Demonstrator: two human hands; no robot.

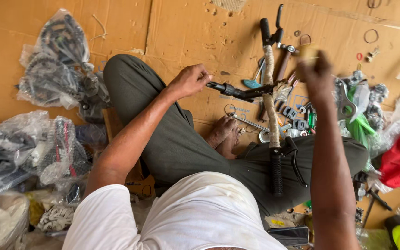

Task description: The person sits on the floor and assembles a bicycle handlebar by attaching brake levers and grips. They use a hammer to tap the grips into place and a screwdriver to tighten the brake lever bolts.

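Two hands work a bicycle handlebar point(271, 104) lying across the lap: left hand point(190, 80) clamped on its black stem point(237, 91), right hand point(318, 74) raised and blurred, grip state unclear; judging by this, steadying continues among loose tools point(297, 118) on cardboard

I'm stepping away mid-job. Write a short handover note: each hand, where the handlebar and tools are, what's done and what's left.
Left hand: closed around the end of the black stem that juts sideways from the handlebar.
Right hand: raised above the tools, blurred; whether it holds anything cannot be told.
Handlebar: lies across the lap, middle section wrapped in pale packing, black grips and brake levers at both ends.
Tools: spanner on the cardboard by the feet; hammer and small parts beyond the bar.
Done: stem sits at the bar's middle.
Left: wrapping is on; whether the stem is tight cannot be judged.
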